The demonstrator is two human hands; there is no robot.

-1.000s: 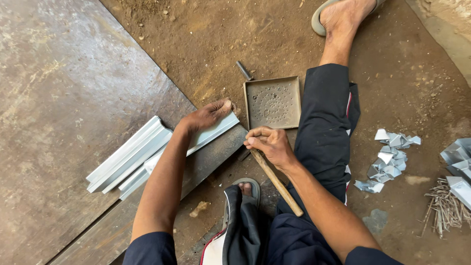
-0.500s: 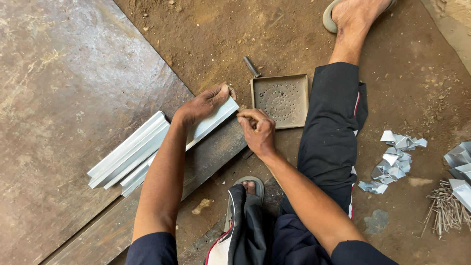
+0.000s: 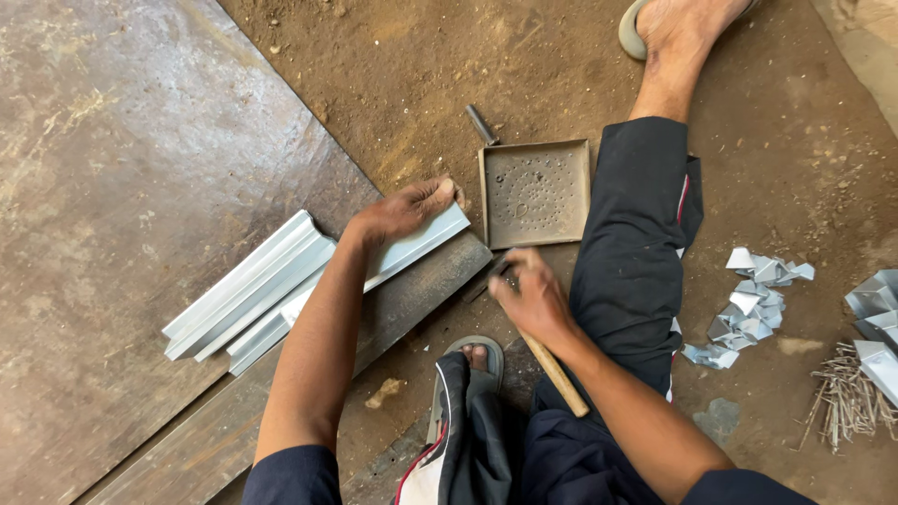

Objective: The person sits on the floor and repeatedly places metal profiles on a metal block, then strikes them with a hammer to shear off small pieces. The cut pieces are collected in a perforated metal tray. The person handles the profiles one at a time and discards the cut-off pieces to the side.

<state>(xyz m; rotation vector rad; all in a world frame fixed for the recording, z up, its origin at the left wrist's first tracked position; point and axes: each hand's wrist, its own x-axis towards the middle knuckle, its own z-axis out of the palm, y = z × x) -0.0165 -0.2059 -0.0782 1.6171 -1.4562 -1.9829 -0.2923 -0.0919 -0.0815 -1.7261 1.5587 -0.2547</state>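
My left hand [image 3: 404, 209] presses down on the near end of a long folded piece of shiny sheet metal [image 3: 281, 281] that lies across a dark steel bar [image 3: 412, 295]. My right hand [image 3: 531, 297] is closed around the wooden handle [image 3: 557, 376] of a hammer; the hammer head is blurred and sits low by the end of the bar. A square metal block with many small dents [image 3: 535, 192] lies just beyond both hands, and a short dark punch [image 3: 483, 124] lies at its far left corner.
A large rusty steel plate [image 3: 122, 187] covers the floor on the left. My right leg [image 3: 636, 252] stretches out on the dirt, my left foot in a sandal [image 3: 475, 360] is tucked near. Small cut metal scraps [image 3: 753, 299], folded pieces [image 3: 875, 309] and a pile of nails [image 3: 847, 397] lie right.
My right hand has swung the hammer: it rose near the sheet's end half a second ago and has now come down and back toward me. The left hand stays on the sheet.
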